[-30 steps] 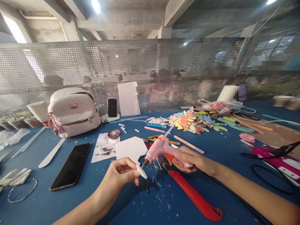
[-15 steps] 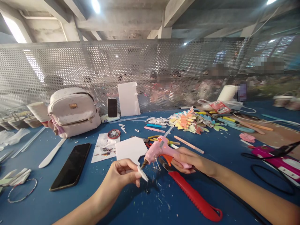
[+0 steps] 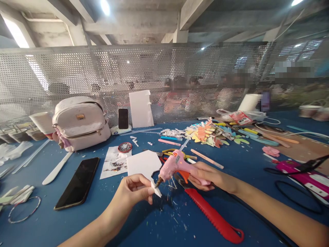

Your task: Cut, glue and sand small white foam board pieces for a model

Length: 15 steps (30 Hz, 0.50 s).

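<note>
The small white piece [image 3: 157, 192] is held above the desk [image 3: 144, 228], pinched between the thumb and fingers of the left hand [image 3: 138, 190]. The handle of the pink glue gun [image 3: 175, 164] is gripped by the right hand [image 3: 204, 175], with the fingers wrapped around it; whether the orange trigger [image 3: 184, 175] is being pressed cannot be told. The nozzle [image 3: 158, 182] is presented at the piece, touching it or just beside it.

For sound application, the piece should be kept steady and the nozzle guided along it at an even pace, with light, measured pressure on the trigger. Fingertips should be kept behind the glued area, as the nozzle is likely hot.

The cut edge of the white sheet [image 3: 144, 163] is found close behind the nozzle and should not be brushed by it. Travel to the right is limited at desk level by the red handle [image 3: 213, 214], and the black cord [image 3: 257, 216] beneath the right forearm should be left slack. The most room is offered toward the near edge, between the left forearm and the red handle, where only small scraps are seen.
</note>
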Available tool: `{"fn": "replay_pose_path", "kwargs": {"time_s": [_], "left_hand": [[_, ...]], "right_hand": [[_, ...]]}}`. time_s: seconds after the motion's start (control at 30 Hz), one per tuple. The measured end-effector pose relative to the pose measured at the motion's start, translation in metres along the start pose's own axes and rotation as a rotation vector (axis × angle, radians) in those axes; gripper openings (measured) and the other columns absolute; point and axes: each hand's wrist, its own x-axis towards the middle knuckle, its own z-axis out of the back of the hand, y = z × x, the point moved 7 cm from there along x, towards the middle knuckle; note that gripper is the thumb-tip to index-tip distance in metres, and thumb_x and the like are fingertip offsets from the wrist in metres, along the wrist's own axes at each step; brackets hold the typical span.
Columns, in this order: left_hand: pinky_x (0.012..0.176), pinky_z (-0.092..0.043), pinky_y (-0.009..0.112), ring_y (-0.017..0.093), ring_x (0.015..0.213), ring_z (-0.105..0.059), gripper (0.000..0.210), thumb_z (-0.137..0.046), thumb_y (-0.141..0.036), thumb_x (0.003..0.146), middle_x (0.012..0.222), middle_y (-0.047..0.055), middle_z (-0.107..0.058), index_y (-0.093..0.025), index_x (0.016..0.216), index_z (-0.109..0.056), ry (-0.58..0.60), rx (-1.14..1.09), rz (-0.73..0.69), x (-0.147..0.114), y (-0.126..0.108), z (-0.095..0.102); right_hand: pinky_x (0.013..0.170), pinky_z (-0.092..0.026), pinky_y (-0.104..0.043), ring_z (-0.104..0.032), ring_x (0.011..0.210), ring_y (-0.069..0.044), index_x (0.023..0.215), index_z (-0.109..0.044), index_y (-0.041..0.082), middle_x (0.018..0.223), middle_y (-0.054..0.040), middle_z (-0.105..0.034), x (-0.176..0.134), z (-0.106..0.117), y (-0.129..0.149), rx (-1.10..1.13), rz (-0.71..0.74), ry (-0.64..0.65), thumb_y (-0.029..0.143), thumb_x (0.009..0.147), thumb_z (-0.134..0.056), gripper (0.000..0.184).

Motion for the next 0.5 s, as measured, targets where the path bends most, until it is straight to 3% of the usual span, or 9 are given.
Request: {"fn": "replay_pose_path", "kwargs": {"time_s": [0.5], "left_hand": [[0.063, -0.044, 0.02, 0.009, 0.057, -0.059, 0.032, -0.09, -0.038, 0.066, 0.061, 0.0, -0.067, -0.014, 0.071, -0.069, -0.039, 0.028, 0.002, -0.0051, -0.0066, -0.005]], "right_hand": [[0.035, -0.017, -0.021, -0.029, 0.043, -0.006, 0.064, -0.043, 0.019, 0.052, 0.0062, -0.037, -0.0007, 0.0001, 0.0024, -0.03, -0.026, -0.057, 0.058, 0.097, -0.053, 0.052]]}}
